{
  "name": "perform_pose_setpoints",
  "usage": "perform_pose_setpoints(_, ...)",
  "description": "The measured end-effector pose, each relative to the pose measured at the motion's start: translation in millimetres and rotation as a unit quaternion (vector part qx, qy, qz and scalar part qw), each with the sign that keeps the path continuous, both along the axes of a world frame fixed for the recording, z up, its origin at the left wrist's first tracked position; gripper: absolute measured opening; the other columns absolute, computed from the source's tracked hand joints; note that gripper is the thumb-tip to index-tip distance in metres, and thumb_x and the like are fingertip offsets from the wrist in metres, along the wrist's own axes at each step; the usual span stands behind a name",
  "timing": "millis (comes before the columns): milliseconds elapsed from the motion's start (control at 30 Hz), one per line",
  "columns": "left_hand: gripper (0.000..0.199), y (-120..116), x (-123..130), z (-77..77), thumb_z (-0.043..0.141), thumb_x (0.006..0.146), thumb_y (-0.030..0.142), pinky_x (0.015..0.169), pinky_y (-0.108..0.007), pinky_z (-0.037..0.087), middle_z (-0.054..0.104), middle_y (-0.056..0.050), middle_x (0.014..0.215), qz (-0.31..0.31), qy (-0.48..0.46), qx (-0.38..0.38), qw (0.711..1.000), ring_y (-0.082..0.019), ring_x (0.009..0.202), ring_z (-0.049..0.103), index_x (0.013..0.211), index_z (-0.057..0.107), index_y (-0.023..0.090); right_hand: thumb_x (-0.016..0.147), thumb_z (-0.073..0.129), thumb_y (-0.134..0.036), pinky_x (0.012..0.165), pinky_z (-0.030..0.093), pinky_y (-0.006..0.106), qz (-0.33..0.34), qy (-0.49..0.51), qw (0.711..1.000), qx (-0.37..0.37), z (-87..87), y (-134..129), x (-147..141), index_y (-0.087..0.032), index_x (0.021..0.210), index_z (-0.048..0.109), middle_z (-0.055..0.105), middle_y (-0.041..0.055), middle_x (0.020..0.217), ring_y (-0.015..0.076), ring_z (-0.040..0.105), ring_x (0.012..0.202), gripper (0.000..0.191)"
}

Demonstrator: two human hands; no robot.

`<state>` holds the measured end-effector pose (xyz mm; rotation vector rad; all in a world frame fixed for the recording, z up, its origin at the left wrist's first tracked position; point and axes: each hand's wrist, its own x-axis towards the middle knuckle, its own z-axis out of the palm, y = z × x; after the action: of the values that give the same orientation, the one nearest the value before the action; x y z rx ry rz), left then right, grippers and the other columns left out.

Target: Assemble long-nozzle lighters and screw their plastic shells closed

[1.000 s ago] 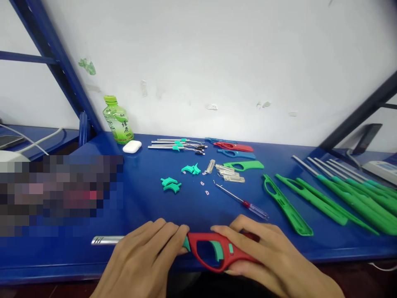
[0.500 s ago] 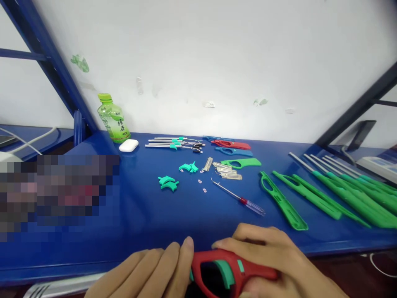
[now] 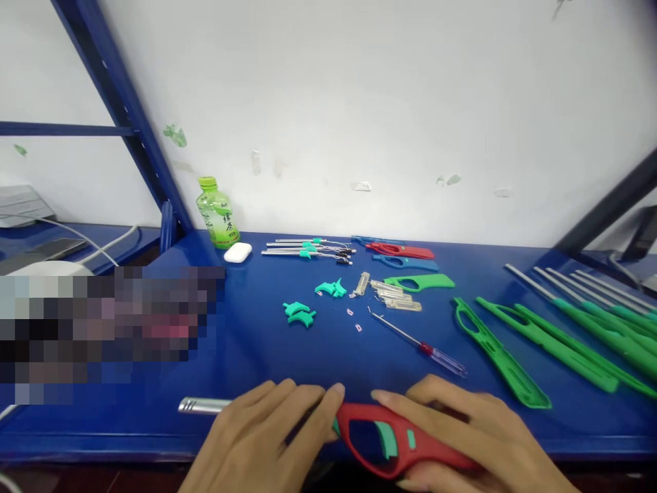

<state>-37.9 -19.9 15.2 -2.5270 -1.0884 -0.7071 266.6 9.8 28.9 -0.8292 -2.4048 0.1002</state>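
Note:
At the front edge of the blue table, a red long-nosed lighter (image 3: 359,411) lies level between my hands. It has a teal trigger (image 3: 387,438) inside its loop and a small teal piece on the body. My left hand (image 3: 267,424) is wrapped round the nozzle end, and the silver metal tube (image 3: 205,405) sticks out to its left. My right hand (image 3: 472,424) grips the red handle, thumb below and fingers above. Beyond my hands lie a screwdriver (image 3: 444,361) with a clear handle, loose teal triggers (image 3: 300,315) and clear fuel tanks (image 3: 403,305).
Green lighter shells (image 3: 503,356) and green lighters with metal tubes (image 3: 606,329) lie on the right. Red (image 3: 410,252) and blue (image 3: 410,263) shells rest near the wall. Metal tubes with wires (image 3: 287,253), a white case (image 3: 237,253) and a green tea bottle (image 3: 218,219) stand farther back.
The view has shifted, so the table's things appear further right and lower. Both hands stay on the red lighter, and its metal tube now shows above the table edge.

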Motion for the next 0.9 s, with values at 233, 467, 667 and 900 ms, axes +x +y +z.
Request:
perform_pose_setpoints(233, 0.055, 9, -16, -13.6, 0.051, 0.1, 0.006, 0.09, -0.034, 0.062, 0.077, -0.001, 0.123, 0.058, -0.04, 0.014, 0.997, -0.019, 0.1, 0.076, 0.148, 0.06, 0.032, 0.101, 0.069, -0.052, 0.086, 0.065, 0.02, -0.111, 0.1, 0.989, -0.025, -16.4, 11, -5, -0.042, 0.124, 0.076, 0.085, -0.0084, 0.109, 0.017, 0.083, 0.096, 0.026)
perform_pose_setpoints(467, 0.036, 15, 7, -17.6, 0.047, 0.112, 0.031, 0.09, -0.035, 0.061, 0.077, -0.003, 0.119, 0.043, -0.066, 0.039, 0.996, -0.02, 0.098, 0.076, 0.145, 0.062, 0.028, 0.106, 0.066, -0.032, 0.099, 0.057, 0.021, -0.058, 0.107, 0.992, -0.046, -14.9, 8, -7, -0.034, 0.122, 0.075, 0.083, -0.0076, 0.115, 0.0137, 0.08, 0.096, 0.019)
perform_pose_setpoints(667, 0.034, 25, 16, -16.7, 0.041, 0.115, 0.03, 0.079, -0.029, 0.059, 0.078, -0.001, 0.105, 0.016, -0.085, 0.05, 0.995, -0.016, 0.087, 0.074, 0.137, 0.068, 0.029, 0.106, 0.066, -0.031, 0.096, 0.058, 0.022, -0.048, 0.107, 0.99, -0.083, -10.7, 5, -11, -0.033, 0.131, 0.069, 0.082, -0.0057, 0.115, 0.0141, 0.077, 0.1, 0.025)
perform_pose_setpoints(900, 0.034, 24, 13, -23.6, 0.041, 0.111, 0.02, 0.086, -0.029, 0.058, 0.077, -0.001, 0.111, 0.019, -0.104, 0.054, 0.993, -0.017, 0.094, 0.073, 0.127, 0.071, 0.027, 0.105, 0.069, -0.029, 0.1, 0.056, 0.032, -0.025, 0.107, 0.993, -0.045, -14.1, 10, -12, -0.029, 0.127, 0.071, 0.081, 0.0003, 0.112, 0.0173, 0.075, 0.096, 0.022)
